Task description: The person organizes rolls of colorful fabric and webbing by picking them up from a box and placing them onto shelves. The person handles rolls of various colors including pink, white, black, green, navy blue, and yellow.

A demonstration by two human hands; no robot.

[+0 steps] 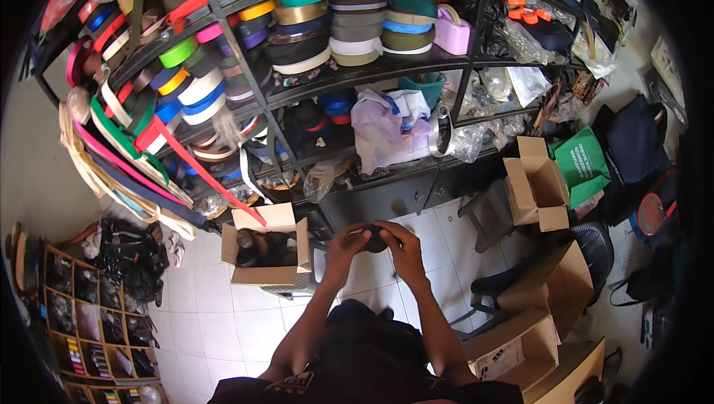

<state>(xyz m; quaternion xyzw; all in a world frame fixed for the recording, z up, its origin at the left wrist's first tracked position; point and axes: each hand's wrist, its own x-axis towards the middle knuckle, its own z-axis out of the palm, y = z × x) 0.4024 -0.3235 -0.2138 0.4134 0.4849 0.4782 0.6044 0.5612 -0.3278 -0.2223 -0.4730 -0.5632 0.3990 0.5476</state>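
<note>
Between both hands, in front of my body, is a small, dark, rounded thing (pixel 376 240); it looks like a rolled-up black strap, but its kind is not clear. My left hand (pixel 348 246) grips its left side, thumb and fingers closed on it. On the opposite side my right hand (pixel 404 247) holds it the same way. To the left, an open cardboard box (pixel 265 276) stands on a grey stool and contains dark, rounded items.
Black shelves (pixel 357 71) packed with colourful webbing rolls (pixel 355 25) stand ahead. On the right are another open carton (pixel 525 185), a green bag (pixel 584 162), a dark stool (pixel 487 222) and larger cartons (pixel 520 356). A wooden compartment rack (pixel 111 341) is at lower left, beside white tiles.
</note>
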